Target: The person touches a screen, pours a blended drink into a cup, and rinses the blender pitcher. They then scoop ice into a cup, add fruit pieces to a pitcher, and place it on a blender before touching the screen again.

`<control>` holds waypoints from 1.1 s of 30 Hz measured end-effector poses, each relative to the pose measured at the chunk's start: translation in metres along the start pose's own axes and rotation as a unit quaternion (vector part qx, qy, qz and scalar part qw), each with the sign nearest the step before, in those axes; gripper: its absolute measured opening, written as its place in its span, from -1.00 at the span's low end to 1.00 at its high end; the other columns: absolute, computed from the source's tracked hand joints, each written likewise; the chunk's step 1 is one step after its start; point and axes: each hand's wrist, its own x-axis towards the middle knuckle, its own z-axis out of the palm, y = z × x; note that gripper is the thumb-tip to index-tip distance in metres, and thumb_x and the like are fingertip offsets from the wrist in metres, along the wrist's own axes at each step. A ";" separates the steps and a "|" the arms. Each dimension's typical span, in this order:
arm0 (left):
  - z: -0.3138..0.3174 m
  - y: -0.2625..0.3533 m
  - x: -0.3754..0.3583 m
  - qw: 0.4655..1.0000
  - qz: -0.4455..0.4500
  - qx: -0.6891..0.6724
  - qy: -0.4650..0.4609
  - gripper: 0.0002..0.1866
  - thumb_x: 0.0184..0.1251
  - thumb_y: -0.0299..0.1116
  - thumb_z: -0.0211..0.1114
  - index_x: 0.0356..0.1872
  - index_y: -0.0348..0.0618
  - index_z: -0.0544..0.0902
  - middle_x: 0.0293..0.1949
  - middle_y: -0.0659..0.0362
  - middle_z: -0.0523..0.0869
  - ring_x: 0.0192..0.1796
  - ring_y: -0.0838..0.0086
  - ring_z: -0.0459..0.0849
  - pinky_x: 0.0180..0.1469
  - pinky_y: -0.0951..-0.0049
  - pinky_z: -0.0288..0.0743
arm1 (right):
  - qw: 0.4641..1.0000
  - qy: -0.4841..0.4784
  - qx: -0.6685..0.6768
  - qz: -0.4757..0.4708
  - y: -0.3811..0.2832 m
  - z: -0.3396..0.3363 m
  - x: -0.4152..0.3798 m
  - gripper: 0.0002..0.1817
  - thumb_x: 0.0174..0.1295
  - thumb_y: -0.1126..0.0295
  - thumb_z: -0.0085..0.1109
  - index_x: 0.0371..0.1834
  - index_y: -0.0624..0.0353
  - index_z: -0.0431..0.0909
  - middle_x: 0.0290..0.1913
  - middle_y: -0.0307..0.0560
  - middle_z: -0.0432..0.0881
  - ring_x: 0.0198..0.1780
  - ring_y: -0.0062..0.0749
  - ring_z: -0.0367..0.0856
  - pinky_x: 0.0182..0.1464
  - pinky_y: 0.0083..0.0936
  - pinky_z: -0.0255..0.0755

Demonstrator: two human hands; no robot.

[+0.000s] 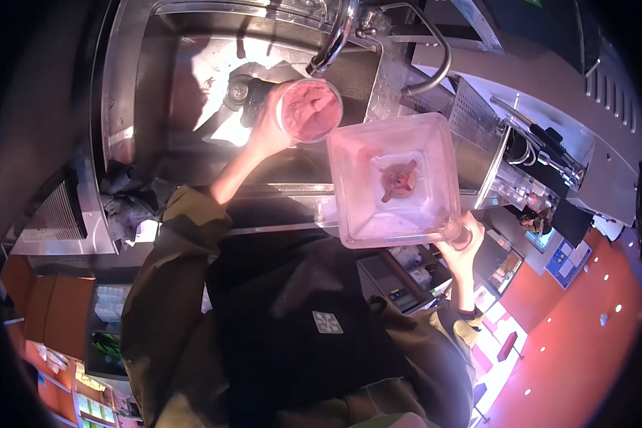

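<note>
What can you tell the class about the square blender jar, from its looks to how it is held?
The blender jar is see-through and looks like plastic, with rounded corners and a looped handle at one corner. Pink residue films its walls; the blades show at the bottom, also smeared pink. Its lidless mouth faces the camera, across the sink's near edge. The right hand grips the handle. Whether it touches the cup beside it is unclear.

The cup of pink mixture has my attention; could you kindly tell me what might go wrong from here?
The mixture sits near the rim of the cup, so a tilt of the left hand might spill it. The blender jug is very close and could knock the cup. Its bare blades could nick fingers put inside.
</note>
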 end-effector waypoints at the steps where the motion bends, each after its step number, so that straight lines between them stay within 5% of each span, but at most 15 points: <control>1: -0.006 0.019 0.000 0.999 0.022 0.029 0.013 -0.43 0.00 -0.52 0.35 0.06 -0.26 0.28 -0.01 -0.02 0.55 0.01 0.29 0.57 0.07 0.36 0.41 | 1.000 0.002 0.004 -0.002 -0.004 0.000 0.000 -0.54 -0.33 0.19 0.49 -0.45 0.23 0.46 -0.55 -0.14 0.49 -0.51 -0.44 0.53 -0.40 -0.53 0.38; 2: -0.019 0.063 0.009 0.997 -0.027 0.067 -0.027 -0.40 -0.07 -0.57 0.37 0.06 -0.26 0.29 -0.02 0.00 0.56 0.03 0.32 0.55 0.10 0.37 0.38 | 0.998 -0.037 0.052 -0.004 -0.011 0.000 0.005 -0.55 -0.25 0.14 0.43 -0.45 0.23 0.46 -0.55 -0.14 0.49 -0.52 -0.44 0.51 -0.42 -0.54 0.36; 4: -0.032 0.066 -0.010 0.997 0.029 0.050 0.055 -0.33 -0.17 -0.59 0.42 0.06 -0.23 0.30 -0.01 0.00 0.56 0.05 0.33 0.54 0.12 0.39 0.37 | 0.991 -0.075 0.110 -0.012 -0.014 0.009 0.010 -0.55 -0.17 0.08 0.37 -0.45 0.24 0.45 -0.55 -0.15 0.48 -0.52 -0.45 0.49 -0.43 -0.55 0.33; 5: -0.054 0.087 -0.006 0.924 0.136 0.353 -0.056 -0.22 -0.27 -0.58 0.47 0.09 -0.22 0.25 0.06 -0.04 0.49 0.10 0.30 0.49 0.15 0.35 0.36 | 0.977 -0.080 0.196 0.007 -0.015 0.016 0.011 -0.59 -0.07 0.08 0.27 -0.46 0.24 0.44 -0.56 -0.15 0.46 -0.54 -0.45 0.46 -0.44 -0.56 0.31; 6: -0.042 0.090 -0.031 0.979 0.018 0.060 0.192 -0.09 -0.36 -0.52 0.53 0.13 -0.22 0.18 0.12 -0.06 0.40 0.15 0.23 0.44 0.18 0.27 0.33 | 0.955 -0.086 0.281 0.024 -0.017 0.024 0.015 -0.61 0.03 0.08 0.16 -0.46 0.25 0.43 -0.56 -0.16 0.44 -0.55 -0.46 0.43 -0.45 -0.57 0.28; 7: -0.053 0.109 -0.037 0.966 0.022 0.144 0.213 -0.06 -0.39 -0.51 0.54 0.14 -0.22 0.15 0.12 -0.06 0.38 0.15 0.22 0.42 0.18 0.25 0.31 | 0.946 -0.122 0.300 0.004 -0.023 0.033 0.023 -0.70 0.16 0.20 -0.05 -0.46 0.26 0.41 -0.55 -0.19 0.40 -0.52 -0.50 0.37 -0.43 -0.57 0.25; 13: -0.118 0.186 -0.065 0.855 0.055 0.391 0.335 -0.01 -0.39 -0.44 0.55 0.18 -0.21 0.13 0.16 0.02 0.30 0.19 0.24 0.32 0.26 0.26 0.20 | 0.917 -0.280 0.282 -0.016 -0.018 0.125 0.061 -0.90 0.13 0.48 -0.11 -0.38 0.29 0.39 -0.47 -0.24 0.38 -0.36 -0.61 0.32 -0.29 -0.58 0.24; 20: -0.125 0.218 -0.075 0.876 0.044 0.342 0.337 -0.03 -0.33 -0.50 0.52 0.21 -0.19 0.11 0.19 0.01 0.27 0.21 0.24 0.30 0.25 0.27 0.21 | 0.878 -0.247 0.394 0.115 -0.021 0.283 0.096 -0.85 0.14 0.50 -0.09 -0.25 0.28 0.42 -0.27 -0.20 0.50 -0.13 -0.51 0.41 -0.01 -0.61 0.26; 24: -0.122 0.226 -0.077 0.905 0.020 0.272 0.327 -0.05 -0.31 -0.53 0.50 0.21 -0.18 0.11 0.21 -0.01 0.24 0.22 0.24 0.29 0.25 0.28 0.22 | 0.807 -0.255 0.489 0.212 -0.017 0.387 0.116 -0.70 0.16 0.54 -0.14 -0.02 0.27 0.39 -0.13 -0.16 0.48 -0.15 -0.50 0.38 -0.10 -0.58 0.26; 26: -0.120 0.228 -0.079 0.916 0.008 0.241 0.319 -0.05 -0.30 -0.55 0.49 0.21 -0.18 0.11 0.22 -0.01 0.22 0.22 0.24 0.29 0.25 0.28 0.22 | 0.779 -0.180 0.500 0.332 -0.016 0.429 0.127 -0.61 0.03 0.73 -0.30 -0.08 0.26 0.39 -0.21 -0.16 0.50 -0.15 -0.48 0.39 -0.09 -0.57 0.27; 28: -0.119 0.231 -0.083 0.927 -0.009 0.211 0.310 -0.06 -0.29 -0.57 0.48 0.21 -0.18 0.11 0.23 -0.02 0.21 0.23 0.25 0.29 0.25 0.29 0.23 | 0.740 -0.132 0.596 0.284 0.010 0.457 0.125 -0.59 -0.04 0.77 -0.36 -0.15 0.23 0.36 -0.25 -0.14 0.49 -0.17 -0.49 0.38 -0.10 -0.56 0.28; 31: -0.120 0.234 -0.094 0.919 -0.122 0.216 0.307 -0.01 -0.25 -0.60 0.44 0.28 -0.15 0.03 0.19 0.03 0.28 0.23 0.24 0.27 0.28 0.33 0.14 | 0.809 -0.008 0.531 0.254 0.012 0.436 0.122 -0.59 -0.09 0.79 -0.39 -0.21 0.20 0.33 -0.28 -0.13 0.48 -0.18 -0.49 0.37 -0.10 -0.56 0.28; 33: -0.129 0.229 -0.100 0.924 -0.126 0.213 0.292 -0.02 -0.25 -0.59 0.45 0.27 -0.15 0.04 0.21 0.03 0.23 0.24 0.24 0.25 0.27 0.33 0.18 | 0.823 -0.012 0.496 0.276 0.023 0.414 0.120 -0.64 -0.07 0.78 -0.34 -0.24 0.18 0.32 -0.31 -0.15 0.46 -0.22 -0.48 0.40 -0.14 -0.61 0.29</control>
